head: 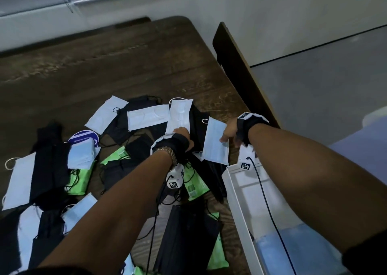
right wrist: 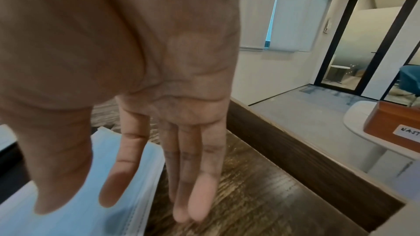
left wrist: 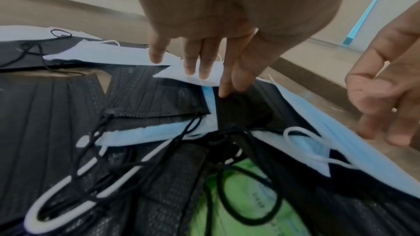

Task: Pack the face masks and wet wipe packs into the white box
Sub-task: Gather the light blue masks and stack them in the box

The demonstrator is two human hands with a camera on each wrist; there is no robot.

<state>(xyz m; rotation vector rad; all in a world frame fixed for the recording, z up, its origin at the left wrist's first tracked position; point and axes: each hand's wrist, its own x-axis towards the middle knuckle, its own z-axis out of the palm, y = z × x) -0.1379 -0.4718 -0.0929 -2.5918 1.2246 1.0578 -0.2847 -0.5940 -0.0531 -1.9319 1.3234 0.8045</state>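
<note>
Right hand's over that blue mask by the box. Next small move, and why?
Probably close the right hand on the blue mask and lift it. Its fingers hang straight over the mask's edge without gripping, and the white box sits open just beside it. The left hand is busy on a white mask.

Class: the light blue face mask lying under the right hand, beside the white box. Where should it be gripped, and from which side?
Probably pinch the light blue face mask along its long right edge, coming from the right. That edge lies over bare table by the right hand, free of the tangled ear loops and black masks on its left.
</note>
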